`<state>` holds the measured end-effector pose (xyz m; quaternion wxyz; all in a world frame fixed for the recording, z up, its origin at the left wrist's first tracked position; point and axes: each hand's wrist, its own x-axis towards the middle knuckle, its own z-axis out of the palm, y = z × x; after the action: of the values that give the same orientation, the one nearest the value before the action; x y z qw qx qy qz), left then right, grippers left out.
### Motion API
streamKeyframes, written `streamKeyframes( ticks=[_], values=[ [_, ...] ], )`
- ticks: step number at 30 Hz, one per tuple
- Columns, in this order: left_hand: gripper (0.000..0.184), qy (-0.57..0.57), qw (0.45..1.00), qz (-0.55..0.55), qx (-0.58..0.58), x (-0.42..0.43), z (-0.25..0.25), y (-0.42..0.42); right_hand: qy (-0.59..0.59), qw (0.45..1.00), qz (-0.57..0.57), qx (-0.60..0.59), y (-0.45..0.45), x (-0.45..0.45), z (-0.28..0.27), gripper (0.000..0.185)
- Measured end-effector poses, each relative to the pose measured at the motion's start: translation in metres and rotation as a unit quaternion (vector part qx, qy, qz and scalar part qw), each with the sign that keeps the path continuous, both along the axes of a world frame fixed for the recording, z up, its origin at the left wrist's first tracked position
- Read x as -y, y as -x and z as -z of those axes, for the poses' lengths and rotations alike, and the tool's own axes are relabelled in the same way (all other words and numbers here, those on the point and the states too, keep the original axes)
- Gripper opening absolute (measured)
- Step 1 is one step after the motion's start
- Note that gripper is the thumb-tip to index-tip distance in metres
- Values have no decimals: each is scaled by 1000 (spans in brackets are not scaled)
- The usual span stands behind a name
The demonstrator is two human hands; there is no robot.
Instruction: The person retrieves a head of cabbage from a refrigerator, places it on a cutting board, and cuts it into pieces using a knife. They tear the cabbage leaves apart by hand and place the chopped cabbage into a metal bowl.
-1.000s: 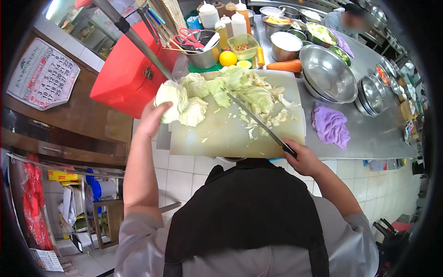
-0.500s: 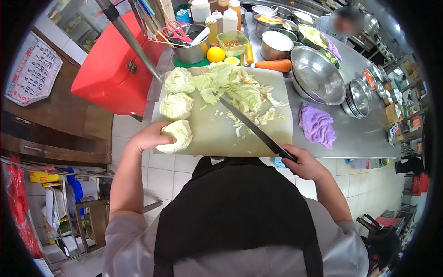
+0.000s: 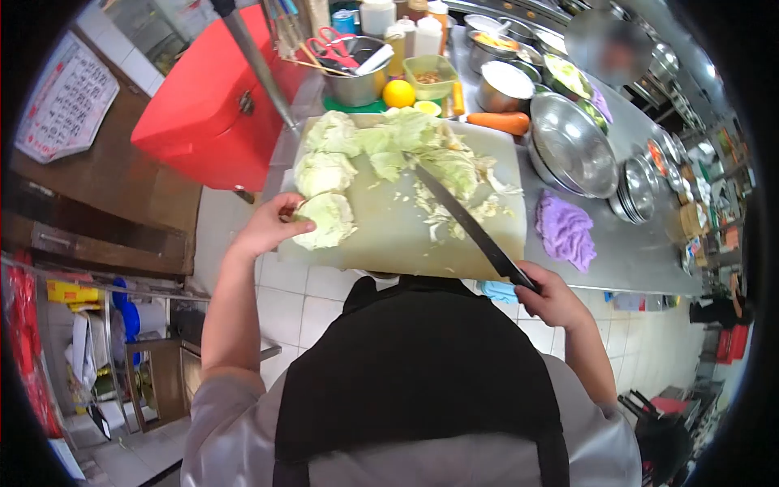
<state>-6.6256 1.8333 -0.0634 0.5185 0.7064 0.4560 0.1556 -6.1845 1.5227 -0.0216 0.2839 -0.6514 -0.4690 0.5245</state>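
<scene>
Pale green and cream, the nearest cabbage piece [image 3: 330,221] sits at the near left of the cutting board [image 3: 381,235], which lies on the steel desk [image 3: 641,252]. The left hand [image 3: 272,227] is at its left side, the thumb touching the edge and the fingers apart, not closed around it. Beyond it, in a row running away along the board's left side, are the middle cabbage piece [image 3: 324,173] and the far cabbage piece [image 3: 331,133]. The right hand [image 3: 553,296] has its fingers clamped around the black handle of the knife [image 3: 466,219], whose blade slants over the board, its tip by the loose cabbage leaves [image 3: 446,170].

Right of the board lies a purple cloth [image 3: 565,230], near a steel colander [image 3: 574,146]. Along the board's far edge are an orange carrot [image 3: 499,122], a yellow-orange fruit [image 3: 398,93] and a plastic tub [image 3: 430,78]. Red-handled scissors [image 3: 333,49] stand in a metal container [image 3: 357,86], near squeeze bottles [image 3: 428,37]. A red cooler box [image 3: 211,109] is left of the desk.
</scene>
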Motion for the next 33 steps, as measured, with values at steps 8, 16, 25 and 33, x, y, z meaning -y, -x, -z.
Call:
streamKeyframes(
  ticks=[8, 16, 25, 33],
  values=[
    [51, -203, 968, -143, 35, -17, -13, -21, 83, 993, -80, 29, -1, 8, -9, 39],
    [66, -421, 885, 197, -39, 5, -38, -205, 54, 989, -126, 59, -7, 6, 30, 42],
    [78, -359, 835, 389, -152, -8, -39, -276, -5, 984, -145, 104, -24, 27, 55, 44],
    [71, -327, 831, 398, -208, -5, -51, -282, 15, 980, -152, 129, -19, 16, 27, 46]
  ],
)
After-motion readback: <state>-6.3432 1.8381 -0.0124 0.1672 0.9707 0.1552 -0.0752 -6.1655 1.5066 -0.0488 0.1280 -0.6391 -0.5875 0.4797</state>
